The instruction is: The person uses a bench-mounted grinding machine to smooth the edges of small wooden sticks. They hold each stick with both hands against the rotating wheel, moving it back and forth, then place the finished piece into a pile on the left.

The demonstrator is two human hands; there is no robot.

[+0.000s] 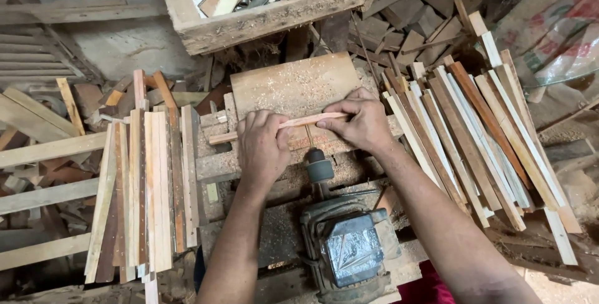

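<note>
Both my hands grip one thin wooden strip [299, 120] lying crosswise on a sawdust-covered wooden block [293, 82]. My left hand [263, 146] holds its left half, fingers curled over it. My right hand [357, 120] pinches its right end. A drill bit on a dark chuck [318, 165] points up at the strip's middle from an electric motor [349, 248] below.
A row of wooden strips [146, 185] lies at my left, a larger fanned pile of strips [480, 135] at my right. A wooden crate [268, 4] with tools sits beyond the block. Offcuts and planks litter the floor around.
</note>
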